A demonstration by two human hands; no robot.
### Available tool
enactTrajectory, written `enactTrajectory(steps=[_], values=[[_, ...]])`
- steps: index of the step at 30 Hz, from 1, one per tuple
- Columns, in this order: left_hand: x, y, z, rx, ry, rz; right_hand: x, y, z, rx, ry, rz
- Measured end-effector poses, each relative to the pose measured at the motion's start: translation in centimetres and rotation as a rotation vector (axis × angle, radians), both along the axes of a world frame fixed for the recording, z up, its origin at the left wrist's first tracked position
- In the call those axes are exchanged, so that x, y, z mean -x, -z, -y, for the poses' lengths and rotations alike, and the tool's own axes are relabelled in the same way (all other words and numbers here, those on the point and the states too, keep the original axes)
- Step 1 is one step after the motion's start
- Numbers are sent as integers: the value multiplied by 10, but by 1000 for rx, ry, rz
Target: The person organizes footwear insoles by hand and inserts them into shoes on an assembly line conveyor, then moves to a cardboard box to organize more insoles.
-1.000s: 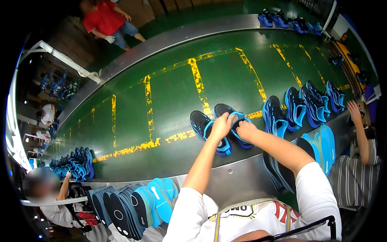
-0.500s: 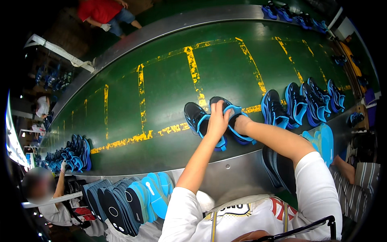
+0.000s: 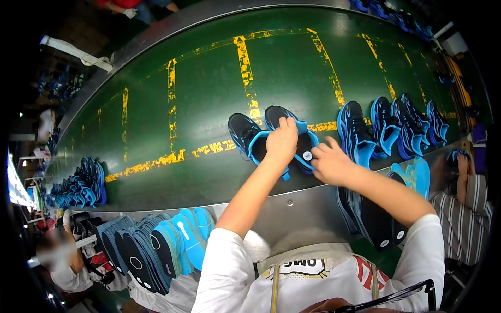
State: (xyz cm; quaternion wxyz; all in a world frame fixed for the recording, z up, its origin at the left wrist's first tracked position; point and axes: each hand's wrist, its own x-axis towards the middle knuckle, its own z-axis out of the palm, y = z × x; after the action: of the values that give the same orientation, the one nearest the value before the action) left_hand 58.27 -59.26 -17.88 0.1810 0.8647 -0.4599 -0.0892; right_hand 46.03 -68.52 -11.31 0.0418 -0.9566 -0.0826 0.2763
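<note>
Two black and blue sneakers lie side by side on the green belt, toes pointing away from me. My left hand point(image 3: 282, 140) grips the right sneaker point(image 3: 275, 114) at its tongue and collar, fingers closed. Inside that shoe shows the heel of a black insole point(image 3: 302, 146) with a round white mark. By its heel, my right hand point(image 3: 334, 164) has bent fingers spread apart and nothing in them; whether a fingertip touches the collar I cannot tell. The left sneaker point(image 3: 242, 129) sits beside my left hand, its opening partly hidden by it.
More sneakers point(image 3: 356, 130) stand in a row to the right, and a cluster point(image 3: 86, 185) stands far left. Stacked black and blue insoles point(image 3: 141, 255) hang along the near metal edge point(image 3: 289, 216), with more insoles point(image 3: 373, 219) under my right arm. Other people are on both sides.
My right hand has come out of the right sneaker and back toward its heel, uncovering the insole's heel. My left hand stays on that shoe. The view has shifted slightly.
</note>
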Motion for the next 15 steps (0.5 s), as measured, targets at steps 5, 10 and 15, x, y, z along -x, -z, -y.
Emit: enactTrajectory(steps=[5, 10, 15], values=[[26, -16, -26, 191, 112, 146, 50, -10, -17, 169, 37, -133], [41, -22, -30, 190, 119, 462, 60, -6, -25, 188, 27, -133], [10, -3, -9, -70, 137, 646, 42, 1, -14, 178, 114, 235]])
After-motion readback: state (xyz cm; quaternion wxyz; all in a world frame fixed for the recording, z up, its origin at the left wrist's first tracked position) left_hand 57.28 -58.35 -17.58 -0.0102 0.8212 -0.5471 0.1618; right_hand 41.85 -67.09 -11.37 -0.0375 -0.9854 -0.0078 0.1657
